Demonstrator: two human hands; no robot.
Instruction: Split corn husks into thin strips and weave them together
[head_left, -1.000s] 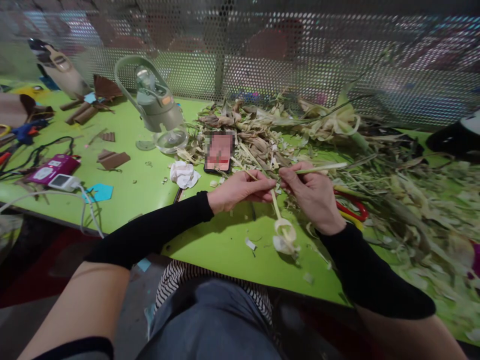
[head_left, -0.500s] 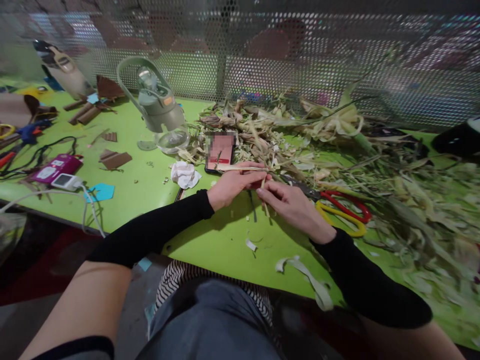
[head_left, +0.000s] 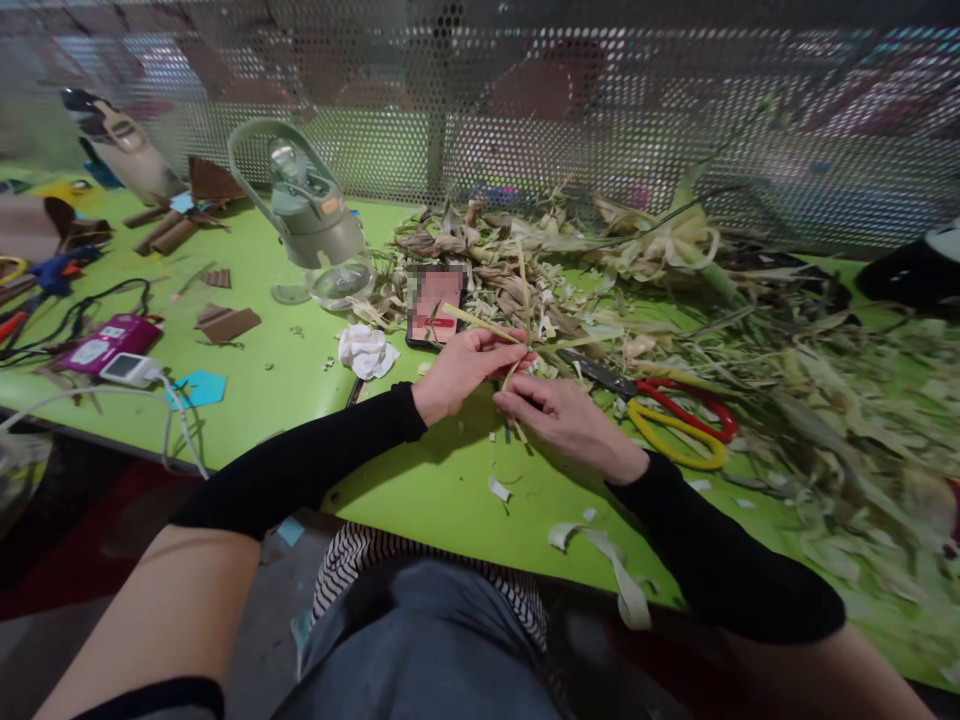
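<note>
Over the green table, my left hand (head_left: 474, 368) pinches a few narrow pale strips of corn husk (head_left: 480, 322) that cross at its fingertips. One strip points left toward the phone, another stands up, and others spread to the right. Close beside it, my right hand (head_left: 566, 418) is closed with thumb and finger together on a husk strip (head_left: 517, 425) hanging below. The exact crossing point is partly hidden by the fingers. Red-and-yellow-handled scissors (head_left: 679, 415) lie just right of my right hand. A phone (head_left: 435, 310) lies behind my left hand.
A heap of dry corn husks (head_left: 810, 400) spreads across the back and right. At left stand a green-lidded bottle (head_left: 315, 220), crumpled tissue (head_left: 367, 352), a purple device (head_left: 112, 343) with cables, and brown cardboard pieces (head_left: 227, 322). A curled husk strip (head_left: 611, 560) lies by the front edge.
My right hand has shifted slightly left and down, its fingers pulling a strip below the crossing. The strips in my left hand have turned, with one now standing upright.
</note>
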